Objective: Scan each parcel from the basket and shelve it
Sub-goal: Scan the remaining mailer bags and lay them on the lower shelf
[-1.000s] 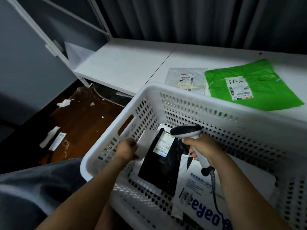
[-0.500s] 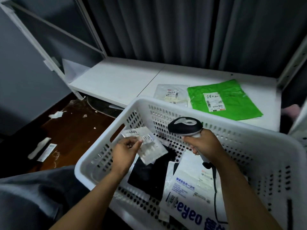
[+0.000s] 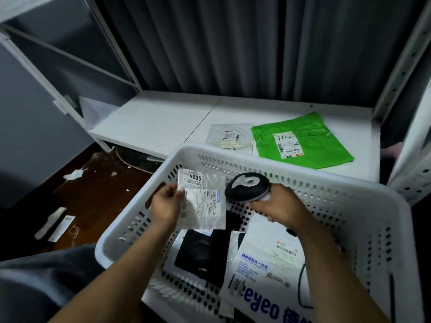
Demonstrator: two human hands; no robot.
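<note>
My left hand pinches the left edge of a small clear plastic parcel with a white label reading 4005, held up over the white perforated basket. My right hand grips a black and white barcode scanner, its head right beside the parcel's right edge. In the basket lie a black parcel and a white parcel with blue lettering. On the white shelf lie a green parcel and a pale clear parcel.
White shelf uprights stand at the left and right, with a grey curtain behind. Paper scraps lie on the dark brown floor to the left. The scanner's black cable hangs into the basket.
My left hand has lifted the small clear parcel out of the basket and turned it upright. My right hand has raised the scanner up beside it. The view has tilted upward.
</note>
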